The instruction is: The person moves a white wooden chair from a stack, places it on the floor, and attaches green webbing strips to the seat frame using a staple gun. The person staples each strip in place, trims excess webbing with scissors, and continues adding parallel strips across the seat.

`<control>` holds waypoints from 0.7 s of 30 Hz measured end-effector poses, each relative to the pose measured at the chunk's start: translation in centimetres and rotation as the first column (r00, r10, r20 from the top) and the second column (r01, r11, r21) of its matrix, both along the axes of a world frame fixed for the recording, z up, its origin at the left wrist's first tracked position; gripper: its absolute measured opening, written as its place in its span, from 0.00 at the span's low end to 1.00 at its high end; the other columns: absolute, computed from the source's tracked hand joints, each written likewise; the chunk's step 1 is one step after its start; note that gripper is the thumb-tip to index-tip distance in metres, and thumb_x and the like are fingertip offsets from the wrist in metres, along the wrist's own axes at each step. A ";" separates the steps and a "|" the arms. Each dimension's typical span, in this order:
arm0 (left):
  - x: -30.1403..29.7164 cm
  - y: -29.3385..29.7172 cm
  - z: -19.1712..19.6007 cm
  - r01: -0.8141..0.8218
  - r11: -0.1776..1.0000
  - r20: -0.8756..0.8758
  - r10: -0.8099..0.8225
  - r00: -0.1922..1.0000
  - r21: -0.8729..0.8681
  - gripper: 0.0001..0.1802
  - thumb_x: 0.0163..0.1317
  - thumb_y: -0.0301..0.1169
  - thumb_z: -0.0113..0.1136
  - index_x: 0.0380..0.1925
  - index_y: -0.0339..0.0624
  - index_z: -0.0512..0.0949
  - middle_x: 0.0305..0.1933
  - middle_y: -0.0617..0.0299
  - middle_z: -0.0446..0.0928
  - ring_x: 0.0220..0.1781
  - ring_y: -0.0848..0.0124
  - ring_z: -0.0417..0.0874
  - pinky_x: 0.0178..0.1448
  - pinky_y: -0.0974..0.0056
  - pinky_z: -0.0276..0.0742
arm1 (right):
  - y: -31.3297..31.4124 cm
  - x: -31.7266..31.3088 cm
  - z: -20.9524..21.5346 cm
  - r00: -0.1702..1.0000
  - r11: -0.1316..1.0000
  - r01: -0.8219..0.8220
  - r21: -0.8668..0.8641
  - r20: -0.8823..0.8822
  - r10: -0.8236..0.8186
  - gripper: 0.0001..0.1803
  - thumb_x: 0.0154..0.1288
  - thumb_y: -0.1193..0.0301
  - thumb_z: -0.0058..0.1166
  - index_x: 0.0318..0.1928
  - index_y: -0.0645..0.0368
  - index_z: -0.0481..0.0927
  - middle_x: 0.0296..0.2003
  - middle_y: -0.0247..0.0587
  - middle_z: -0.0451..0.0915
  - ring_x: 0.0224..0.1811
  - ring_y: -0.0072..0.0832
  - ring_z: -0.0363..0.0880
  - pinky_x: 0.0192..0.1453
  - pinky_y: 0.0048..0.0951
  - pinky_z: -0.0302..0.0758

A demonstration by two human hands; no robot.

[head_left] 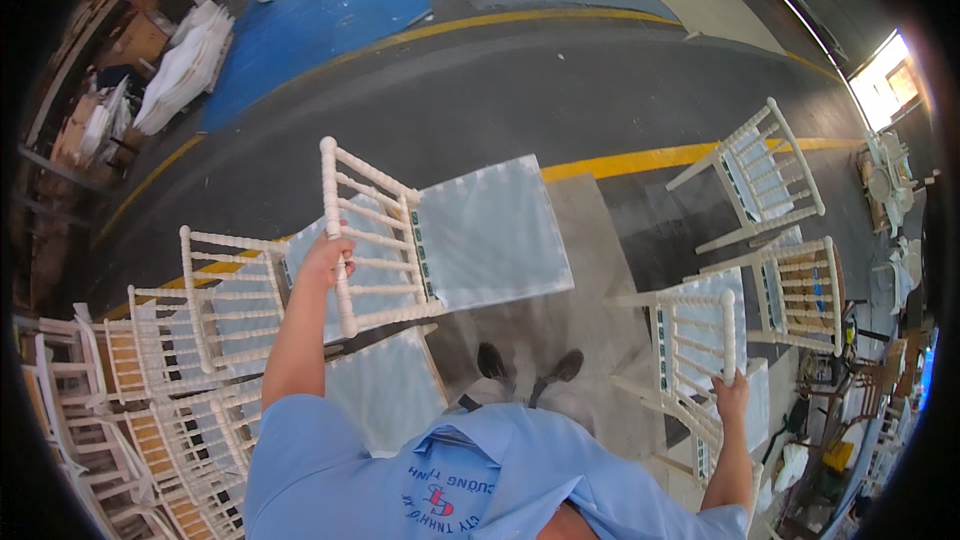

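My left hand (325,258) is closed round the top rail of a white chair (338,180) with turned, beaded spindles and a pale grey-blue covered seat (490,230). That chair stands in front of me, a little left, its seat pointing right. Out to the right, my right hand (733,395) grips the back rail of a second white spindle-back chair (729,330). The lower part of this chair overlaps other chair parts, so its legs are hard to tell apart. Another covered seat (385,385) lies close to my left side.
Rows of similar chairs (235,290) crowd the left. Two more chairs, a far one (770,175) and a nearer one (800,290), stand at the right. Yellow lines (640,162) cross the dark floor. A blue sheet (340,10) and wrapped white bundles (185,70) lie farther off.
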State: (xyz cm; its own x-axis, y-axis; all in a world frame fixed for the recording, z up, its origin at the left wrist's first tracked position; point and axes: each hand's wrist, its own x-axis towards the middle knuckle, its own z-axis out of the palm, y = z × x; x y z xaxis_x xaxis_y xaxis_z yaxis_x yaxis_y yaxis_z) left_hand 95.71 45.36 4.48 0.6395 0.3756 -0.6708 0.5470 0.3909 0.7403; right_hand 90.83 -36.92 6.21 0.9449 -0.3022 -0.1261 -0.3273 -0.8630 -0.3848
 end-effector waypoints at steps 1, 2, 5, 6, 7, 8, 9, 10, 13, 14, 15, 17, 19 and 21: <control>-0.4 0.3 -0.4 -0.016 1.000 0.001 0.016 1.000 0.000 0.35 0.60 0.19 0.60 0.67 0.55 0.65 0.27 0.65 0.70 0.23 0.72 0.71 0.21 0.59 0.70 | 0.9 0.0 -0.1 1.000 1.000 -0.021 -0.012 0.011 0.021 0.19 0.57 0.69 0.68 0.47 0.65 0.82 0.33 0.53 0.85 0.36 0.47 0.86 0.42 0.46 0.79; -0.4 0.5 -0.8 -0.031 0.999 0.041 0.032 0.999 -0.012 0.34 0.61 0.20 0.61 0.66 0.54 0.65 0.28 0.64 0.70 0.24 0.71 0.72 0.21 0.58 0.70 | 1.5 -0.2 0.2 0.999 0.999 -0.042 -0.025 0.022 0.042 0.19 0.57 0.69 0.68 0.47 0.66 0.82 0.33 0.54 0.85 0.36 0.47 0.86 0.42 0.45 0.79; 0.1 -0.5 -1.5 -0.049 0.999 0.053 0.050 0.997 -0.024 0.29 0.62 0.21 0.62 0.62 0.53 0.66 0.28 0.64 0.70 0.24 0.70 0.72 0.21 0.58 0.71 | 3.5 -1.9 0.6 0.999 0.999 0.002 0.035 -0.053 0.000 0.20 0.57 0.68 0.69 0.48 0.66 0.82 0.34 0.54 0.85 0.37 0.46 0.87 0.42 0.45 0.80; -0.1 -0.5 -1.5 -0.022 1.000 0.049 0.022 0.999 -0.004 0.26 0.63 0.23 0.62 0.59 0.52 0.66 0.27 0.64 0.71 0.24 0.69 0.74 0.22 0.56 0.73 | 4.3 -2.5 0.6 0.996 0.999 -0.001 0.038 -0.084 0.004 0.20 0.58 0.68 0.69 0.48 0.66 0.82 0.35 0.54 0.86 0.37 0.46 0.87 0.43 0.45 0.80; -0.3 0.0 -1.1 0.014 1.000 0.049 -0.014 0.999 0.007 0.24 0.64 0.24 0.62 0.57 0.51 0.67 0.28 0.64 0.71 0.24 0.68 0.74 0.22 0.55 0.74 | 4.9 -2.8 0.5 0.994 0.999 -0.010 0.048 -0.110 0.016 0.20 0.59 0.67 0.69 0.49 0.65 0.82 0.35 0.54 0.86 0.38 0.45 0.87 0.44 0.44 0.79; -0.7 0.6 -0.6 0.049 0.999 0.049 -0.050 0.998 0.018 0.22 0.65 0.25 0.62 0.56 0.51 0.67 0.28 0.64 0.70 0.24 0.68 0.75 0.22 0.54 0.74 | 5.5 -3.1 0.2 0.990 0.998 -0.020 0.058 -0.137 0.028 0.21 0.59 0.66 0.68 0.49 0.65 0.82 0.35 0.54 0.86 0.38 0.45 0.87 0.45 0.44 0.79; -1.3 0.5 -0.6 0.087 0.996 0.048 -0.088 0.995 0.027 0.20 0.66 0.26 0.62 0.54 0.51 0.67 0.29 0.64 0.70 0.25 0.68 0.75 0.22 0.54 0.75 | 6.1 -3.6 0.0 0.986 0.997 -0.027 0.066 -0.164 0.037 0.21 0.60 0.65 0.68 0.50 0.65 0.82 0.35 0.54 0.86 0.39 0.44 0.87 0.45 0.44 0.79; -1.0 -0.9 -0.6 0.024 0.996 0.021 -0.026 0.999 0.081 0.24 0.67 0.29 0.64 0.61 0.46 0.68 0.40 0.56 0.76 0.37 0.59 0.82 0.38 0.46 0.84 | 6.7 -4.8 -0.3 0.986 0.995 -0.046 0.083 -0.159 0.059 0.21 0.61 0.65 0.69 0.50 0.64 0.82 0.32 0.48 0.85 0.36 0.38 0.86 0.41 0.41 0.79; -4.1 -3.4 0.0 -0.040 0.288 0.043 -0.003 0.999 0.957 0.35 0.67 0.33 0.66 0.71 0.41 0.64 0.56 0.46 0.76 0.54 0.51 0.81 0.60 0.47 0.80 | 9.6 -6.6 -2.3 0.970 0.954 -0.101 0.282 -0.183 0.157 0.23 0.65 0.65 0.67 0.56 0.62 0.79 0.30 0.40 0.84 0.31 0.30 0.84 0.35 0.35 0.79; -3.9 -8.0 0.3 -0.001 0.249 0.005 -0.017 1.000 0.969 0.44 0.66 0.35 0.68 0.77 0.37 0.57 0.66 0.41 0.71 0.68 0.50 0.73 0.74 0.51 0.67 | 11.6 -7.5 -1.4 0.945 0.949 0.011 0.314 -0.315 0.093 0.25 0.67 0.62 0.65 0.59 0.62 0.77 0.34 0.48 0.85 0.37 0.38 0.86 0.42 0.39 0.79; -6.0 -12.1 -0.4 -0.096 0.339 0.137 -0.099 0.986 0.936 0.37 0.69 0.35 0.66 0.74 0.39 0.62 0.65 0.46 0.73 0.66 0.54 0.74 0.72 0.54 0.69 | 14.2 -7.4 0.2 0.901 0.921 0.081 0.380 -0.424 0.096 0.28 0.68 0.59 0.64 0.61 0.62 0.76 0.38 0.55 0.87 0.43 0.46 0.87 0.48 0.44 0.79; -9.1 -22.7 -3.5 -0.004 0.798 0.313 -0.233 0.921 0.603 0.32 0.72 0.38 0.63 0.71 0.43 0.66 0.60 0.56 0.75 0.58 0.63 0.77 0.62 0.60 0.74 | 14.8 -9.4 -2.8 0.947 0.895 -0.157 0.418 -0.194 0.257 0.29 0.69 0.60 0.63 0.65 0.61 0.73 0.40 0.54 0.87 0.43 0.45 0.88 0.49 0.42 0.80; -11.8 -37.2 -2.5 0.348 0.937 0.063 -0.347 0.936 -0.017 0.35 0.72 0.46 0.64 0.73 0.47 0.64 0.54 0.63 0.77 0.47 0.70 0.78 0.49 0.64 0.77 | 16.3 -9.6 -1.9 0.956 0.796 -0.111 0.595 -0.156 0.250 0.28 0.70 0.60 0.61 0.65 0.60 0.73 0.43 0.55 0.86 0.44 0.47 0.87 0.50 0.42 0.79; -13.2 -48.1 -0.7 0.429 0.882 -0.004 -0.438 0.899 -0.193 0.38 0.71 0.49 0.65 0.74 0.47 0.63 0.56 0.63 0.77 0.52 0.67 0.79 0.51 0.58 0.79 | 15.7 -10.8 -3.7 0.952 0.751 -0.191 0.632 -0.067 0.298 0.28 0.71 0.61 0.59 0.66 0.60 0.73 0.45 0.57 0.86 0.45 0.48 0.86 0.50 0.43 0.79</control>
